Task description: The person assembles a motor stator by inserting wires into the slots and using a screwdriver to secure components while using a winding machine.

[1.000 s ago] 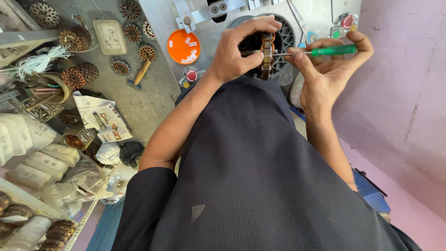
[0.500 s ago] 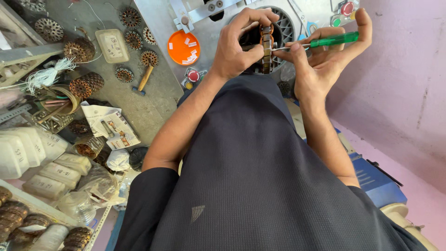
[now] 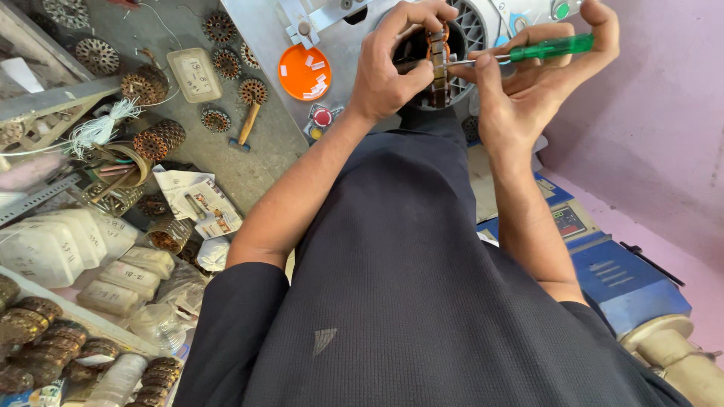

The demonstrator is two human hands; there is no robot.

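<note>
1. Two hands work at the top of the head view; the landmark for every place below is the wound stator core point(image 3: 438, 64) held up between them, a ring of stacked plates with copper windings.
2. Far left of the core: pale plastic tubs point(image 3: 56, 245) and rows of brown wound cores point(image 3: 34, 332) at the frame edge.
3. Left of the core, on the grey worktop point(image 3: 256, 162): loose wound cores point(image 3: 154, 139), a white bundle of cord point(image 3: 98, 128), a cream rectangular tray point(image 3: 194, 74) and a wooden-handled tool point(image 3: 245, 128).
4. Just left of the core: an orange round lid point(image 3: 305, 71) carrying white scraps, with a red button point(image 3: 323, 117) below it.
5. Left hand point(image 3: 392, 64): fingers curled closed around the core, thumb and fingertips pinching its edge.
6. Behind the core: a white machine with a round grille point(image 3: 471, 26).
7. Right hand point(image 3: 528, 90), just right of the core: closed on a green-handled screwdriver point(image 3: 547, 49); the thin metal shaft reaches left and its tip meets the core.
8. Below and right of the core: a blue box point(image 3: 611, 275) with a small display.
</note>
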